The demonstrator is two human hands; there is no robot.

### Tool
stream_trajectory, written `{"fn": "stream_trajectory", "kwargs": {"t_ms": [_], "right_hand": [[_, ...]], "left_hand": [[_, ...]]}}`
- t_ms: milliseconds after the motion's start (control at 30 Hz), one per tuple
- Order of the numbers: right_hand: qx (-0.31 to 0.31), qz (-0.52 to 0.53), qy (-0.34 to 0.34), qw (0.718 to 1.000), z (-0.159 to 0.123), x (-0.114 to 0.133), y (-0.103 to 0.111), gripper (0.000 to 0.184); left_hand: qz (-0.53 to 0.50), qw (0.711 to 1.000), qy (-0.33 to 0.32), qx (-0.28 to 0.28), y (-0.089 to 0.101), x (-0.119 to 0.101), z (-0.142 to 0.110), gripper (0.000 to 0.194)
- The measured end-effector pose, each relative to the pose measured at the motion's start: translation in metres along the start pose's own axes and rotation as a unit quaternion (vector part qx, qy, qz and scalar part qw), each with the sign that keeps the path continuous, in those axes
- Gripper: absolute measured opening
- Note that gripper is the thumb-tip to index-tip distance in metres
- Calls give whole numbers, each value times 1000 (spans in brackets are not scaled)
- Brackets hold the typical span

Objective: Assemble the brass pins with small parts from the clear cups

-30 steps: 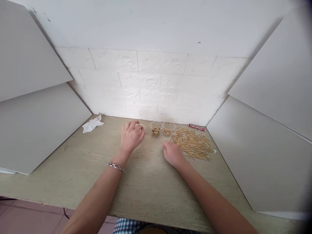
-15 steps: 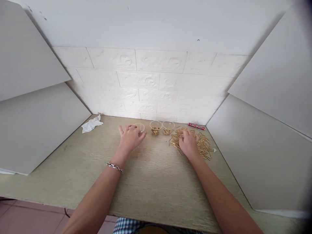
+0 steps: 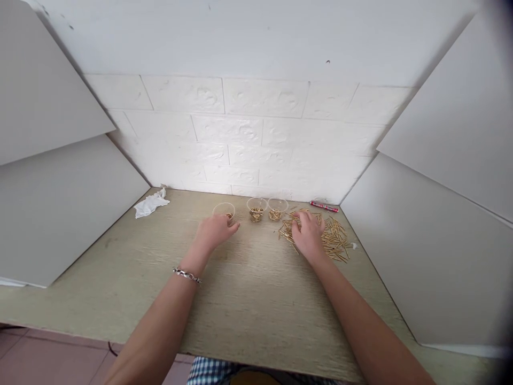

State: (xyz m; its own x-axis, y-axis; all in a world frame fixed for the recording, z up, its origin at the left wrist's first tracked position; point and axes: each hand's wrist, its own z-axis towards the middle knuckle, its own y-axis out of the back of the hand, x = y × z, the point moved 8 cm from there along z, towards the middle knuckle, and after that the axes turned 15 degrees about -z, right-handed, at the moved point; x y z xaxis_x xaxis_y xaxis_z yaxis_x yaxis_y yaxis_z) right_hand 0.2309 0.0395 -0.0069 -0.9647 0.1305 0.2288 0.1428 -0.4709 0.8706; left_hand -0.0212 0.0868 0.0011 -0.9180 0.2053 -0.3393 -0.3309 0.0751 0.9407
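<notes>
My left hand is at the near side of a clear plastic cup that holds a few gold-coloured pieces. Its fingers are curled down and mostly hidden behind the back of the hand, while the thumb points right. I cannot tell what they grip. Over a spread pile of thin gold-coloured metal pins, my right hand reaches down with bent fingers held apart. Its fingertips are among the pins, and no held pin can be made out.
Two more clear cups, a middle one and a right one, contain small gold pieces. A red tube lies behind the pile. Crumpled white tissue is at the back left. White panels and a brick-patterned wall enclose the table.
My left hand has drawn slightly back and its fingers have curled in from a spread pose. The left cup's rim has shifted a little left. My right hand has barely moved over the pins.
</notes>
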Motion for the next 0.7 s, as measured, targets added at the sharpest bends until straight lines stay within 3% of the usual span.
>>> {"fn": "stream_trajectory", "kwargs": {"t_ms": [467,600,700], "right_hand": [[-30,22,10,999,2,9,14,25],[-64,38,64,995,17,36,34,31],[-39,20,100,994,38,63,41,25]], "left_hand": [[11,999,-12,-43,3,-5,1,47],[-11,998,-21,-52,5,-7,0,45],[-36,997,-16,-66,9,-7,-1,43]]}}
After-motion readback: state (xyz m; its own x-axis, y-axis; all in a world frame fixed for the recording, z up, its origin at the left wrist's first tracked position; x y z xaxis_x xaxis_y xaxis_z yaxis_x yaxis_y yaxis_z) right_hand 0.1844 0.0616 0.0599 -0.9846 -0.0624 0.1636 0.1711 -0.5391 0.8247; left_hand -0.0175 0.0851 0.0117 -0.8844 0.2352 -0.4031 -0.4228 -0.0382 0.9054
